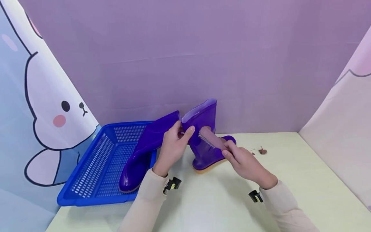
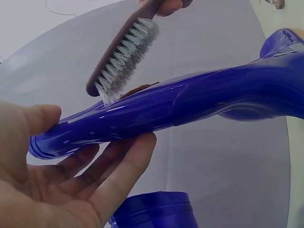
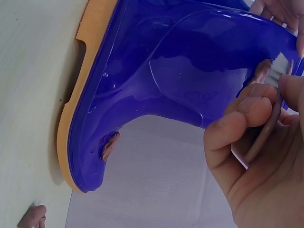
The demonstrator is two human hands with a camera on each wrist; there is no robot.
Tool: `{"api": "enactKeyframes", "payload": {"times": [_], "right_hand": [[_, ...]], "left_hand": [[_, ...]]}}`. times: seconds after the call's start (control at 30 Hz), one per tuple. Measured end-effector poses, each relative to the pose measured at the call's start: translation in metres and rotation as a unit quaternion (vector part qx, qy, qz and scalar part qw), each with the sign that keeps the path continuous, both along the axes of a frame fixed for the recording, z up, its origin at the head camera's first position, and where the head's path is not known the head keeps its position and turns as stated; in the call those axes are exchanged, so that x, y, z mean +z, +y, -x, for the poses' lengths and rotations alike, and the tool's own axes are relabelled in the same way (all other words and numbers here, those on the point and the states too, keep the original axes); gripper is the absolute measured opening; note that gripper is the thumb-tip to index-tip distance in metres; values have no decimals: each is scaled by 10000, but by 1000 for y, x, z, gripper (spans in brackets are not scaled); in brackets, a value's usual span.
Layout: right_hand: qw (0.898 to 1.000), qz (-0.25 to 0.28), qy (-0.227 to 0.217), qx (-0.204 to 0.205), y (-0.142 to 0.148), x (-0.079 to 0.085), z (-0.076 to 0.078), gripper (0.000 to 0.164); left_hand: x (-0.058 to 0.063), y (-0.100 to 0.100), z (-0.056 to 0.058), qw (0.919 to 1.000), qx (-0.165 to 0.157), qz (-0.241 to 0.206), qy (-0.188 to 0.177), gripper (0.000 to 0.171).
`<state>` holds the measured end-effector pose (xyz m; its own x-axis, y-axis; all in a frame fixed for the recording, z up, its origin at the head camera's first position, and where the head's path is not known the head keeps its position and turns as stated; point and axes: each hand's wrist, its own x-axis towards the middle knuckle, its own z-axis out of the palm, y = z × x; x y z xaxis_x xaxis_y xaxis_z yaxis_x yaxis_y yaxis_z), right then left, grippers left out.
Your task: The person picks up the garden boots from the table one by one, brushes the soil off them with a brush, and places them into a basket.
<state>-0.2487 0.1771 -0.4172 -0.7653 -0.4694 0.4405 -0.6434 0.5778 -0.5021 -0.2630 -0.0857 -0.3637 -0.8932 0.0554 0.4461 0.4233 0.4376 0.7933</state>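
Note:
A purple rain boot (image 1: 203,151) with a tan sole stands on the table, its shaft leaning. My left hand (image 1: 174,141) grips the shaft near the top opening, thumb on one side and fingers on the other. In my right hand (image 1: 244,161) is a scrubbing brush (image 1: 213,138), held by its handle. Its pale bristles (image 2: 124,57) meet the shaft beside a brown smear (image 2: 138,90) in the left wrist view. Another brown clump (image 3: 110,146) sticks to the toe in the right wrist view.
A second purple boot (image 1: 136,170) lies slanted across a blue plastic basket (image 1: 84,201) on the left. Brown crumbs (image 1: 262,150) lie on the pale table (image 1: 290,180) at the right. Behind stands a purple backdrop (image 1: 246,64), with printed cloth on both sides.

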Motion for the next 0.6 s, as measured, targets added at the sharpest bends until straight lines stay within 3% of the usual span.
{"api": "enactKeyframes", "payload": {"times": [0.3,0.6], "right_hand": [[9991,-160,360,144,2,0,0,3],[9987,-104,268,423,-1,-6,-1,7]], "left_hand": [[3,2,-2,9996,-197,77,160,31],[-1,3,-3,9992,-253,208,224,31]]}}
